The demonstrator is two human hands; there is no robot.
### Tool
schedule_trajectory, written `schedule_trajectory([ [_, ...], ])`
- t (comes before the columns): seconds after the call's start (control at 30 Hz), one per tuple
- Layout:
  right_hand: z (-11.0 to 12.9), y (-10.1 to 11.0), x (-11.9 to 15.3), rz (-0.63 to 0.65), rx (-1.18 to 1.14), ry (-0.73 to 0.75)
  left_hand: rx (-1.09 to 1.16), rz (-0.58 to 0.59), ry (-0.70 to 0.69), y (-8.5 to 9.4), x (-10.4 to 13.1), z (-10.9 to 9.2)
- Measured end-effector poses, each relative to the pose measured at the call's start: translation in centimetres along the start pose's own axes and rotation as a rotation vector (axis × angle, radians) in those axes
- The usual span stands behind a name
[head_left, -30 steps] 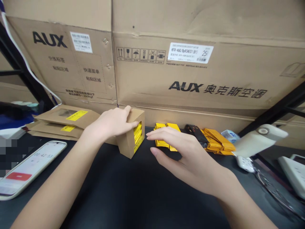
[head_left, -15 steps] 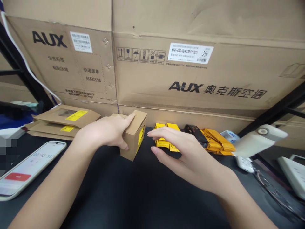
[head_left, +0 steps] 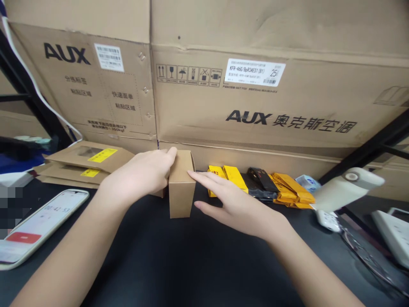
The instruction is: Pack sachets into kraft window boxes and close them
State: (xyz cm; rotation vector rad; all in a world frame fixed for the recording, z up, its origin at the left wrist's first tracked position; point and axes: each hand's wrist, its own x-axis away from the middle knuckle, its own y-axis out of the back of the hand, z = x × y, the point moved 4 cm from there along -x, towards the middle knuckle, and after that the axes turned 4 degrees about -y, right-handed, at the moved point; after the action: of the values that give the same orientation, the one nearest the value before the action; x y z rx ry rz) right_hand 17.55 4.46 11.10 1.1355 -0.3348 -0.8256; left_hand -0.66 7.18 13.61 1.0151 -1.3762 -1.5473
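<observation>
A small brown cardboard box [head_left: 182,198] stands upright on the black tabletop, a plain side facing me. Against its left side and top edge, my left hand [head_left: 140,172] is curled around it, the thumb hidden from view. My right hand [head_left: 233,200] has its fingers stretched out, their tips touching the box's upper right edge, with the thumb apart below. Part of another brown carton [head_left: 159,193] shows beneath my left hand. Just beyond the right hand lie yellow packets [head_left: 234,177], partly covered by its fingers.
Black packets [head_left: 262,183] and orange packets [head_left: 292,189] lie farther right, near a pale bottle [head_left: 348,192] and glasses [head_left: 367,256]. On the left are flat kraft packages [head_left: 72,155] and a phone [head_left: 47,221]. Large AUX cartons [head_left: 191,106] wall off the back.
The small box has turned so its yellow-marked side no longer shows. My right hand has moved left to touch it, and my left thumb has left its front face.
</observation>
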Motion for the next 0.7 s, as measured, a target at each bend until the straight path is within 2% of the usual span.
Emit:
schedule_trajectory([
  [0.1, 0.0, 0.0, 0.1, -0.005, 0.002, 0.005, 0.006, -0.065, -0.111, -0.4, -0.5, -0.2],
  [0.2, 0.0, 0.2, 0.3, -0.016, 0.013, -0.004, 0.073, -0.032, -0.21, -1.2, -0.8, -0.4],
  [0.33, 0.1, 0.4, 0.4, -0.017, 0.027, -0.026, 0.101, -0.013, -0.225, -1.6, -0.9, -0.4],
  [0.5, 0.1, 0.4, 0.5, -0.03, 0.042, -0.021, 0.11, 0.043, -0.182, -1.7, -0.8, -0.7],
  [0.7, 0.0, 0.2, 0.7, -0.013, 0.041, -0.038, 0.079, -0.014, -0.269, -1.7, -1.0, -1.1],
])
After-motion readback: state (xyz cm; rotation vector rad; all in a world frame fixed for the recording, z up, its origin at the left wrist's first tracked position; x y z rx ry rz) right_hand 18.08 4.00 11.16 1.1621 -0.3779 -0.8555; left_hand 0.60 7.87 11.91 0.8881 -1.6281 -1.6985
